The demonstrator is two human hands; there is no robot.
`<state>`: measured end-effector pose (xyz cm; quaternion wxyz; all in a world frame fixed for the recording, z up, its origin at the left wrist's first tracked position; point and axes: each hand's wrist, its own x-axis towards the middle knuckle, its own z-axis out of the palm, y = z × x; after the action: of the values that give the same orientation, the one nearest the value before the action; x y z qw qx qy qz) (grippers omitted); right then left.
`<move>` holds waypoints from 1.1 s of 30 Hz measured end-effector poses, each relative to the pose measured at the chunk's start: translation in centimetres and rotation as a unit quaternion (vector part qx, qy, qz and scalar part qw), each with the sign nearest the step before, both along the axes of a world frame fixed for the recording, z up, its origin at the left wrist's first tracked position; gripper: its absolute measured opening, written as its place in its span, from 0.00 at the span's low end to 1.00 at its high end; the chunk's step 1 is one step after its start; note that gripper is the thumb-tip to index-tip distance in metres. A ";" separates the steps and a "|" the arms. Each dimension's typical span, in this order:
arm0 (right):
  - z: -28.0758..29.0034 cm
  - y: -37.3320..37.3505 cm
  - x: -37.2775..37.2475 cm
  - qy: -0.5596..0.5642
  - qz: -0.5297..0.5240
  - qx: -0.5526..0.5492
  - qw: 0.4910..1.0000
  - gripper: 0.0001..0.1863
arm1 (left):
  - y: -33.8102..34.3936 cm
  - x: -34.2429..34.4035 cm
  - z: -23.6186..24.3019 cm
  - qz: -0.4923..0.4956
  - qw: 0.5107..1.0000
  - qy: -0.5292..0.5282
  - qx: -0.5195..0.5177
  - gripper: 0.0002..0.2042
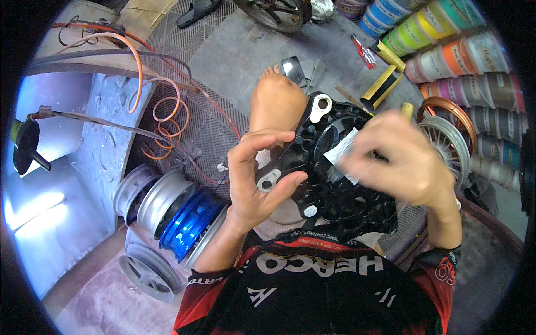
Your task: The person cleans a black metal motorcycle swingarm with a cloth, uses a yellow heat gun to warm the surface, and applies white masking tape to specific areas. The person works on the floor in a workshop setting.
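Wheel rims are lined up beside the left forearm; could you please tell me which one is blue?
The glossy blue rim, just right of the wide silver rim; its vivid colour sets it apart from the others' silver or darker tones.

The grey floor point(223, 64) bears a black sandal point(200, 12) and wheel point(277, 11).

Coloured tubs point(438, 25) stand stacked along the right edge of the grey floor point(226, 70) — a copper rim point(468, 123) and a silver spoked wheel point(451, 149) are near them. A dark wheel point(287, 17) lies at the floor's far edge, a sandal point(196, 14) near the far edge of the patterned mat point(180, 42). An orange hose point(140, 72) hangs in loops by the mat's left edge. Nearer, a blue rim point(187, 226) and a silver rim point(159, 195) stand in a row — a grey wheel point(148, 277) is beside them.
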<state>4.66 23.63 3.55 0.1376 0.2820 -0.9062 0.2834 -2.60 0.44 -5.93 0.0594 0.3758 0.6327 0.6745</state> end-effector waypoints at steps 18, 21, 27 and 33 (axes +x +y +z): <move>0.2 0.4 0.1 -0.011 -0.034 -0.019 0.999 0.11 | 0.1 -0.1 -0.1 -0.003 1.000 -0.004 0.006 0.32; -0.6 -0.3 0.4 -0.041 0.006 -0.031 0.999 0.10 | -0.1 -0.1 0.0 -0.012 1.000 -0.003 -0.006 0.31; 0.0 0.7 0.3 -0.042 0.000 -0.026 0.999 0.10 | -0.2 0.0 0.3 -0.014 1.000 -0.001 -0.021 0.31; -0.9 0.1 0.5 -0.064 0.046 -0.050 0.996 0.11 | 0.1 0.1 0.2 0.002 1.000 -0.011 -0.004 0.30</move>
<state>5.19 23.69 2.63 0.0800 0.2970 -0.8839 0.3522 -2.50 0.57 -5.77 0.0665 0.3670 0.6351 0.6764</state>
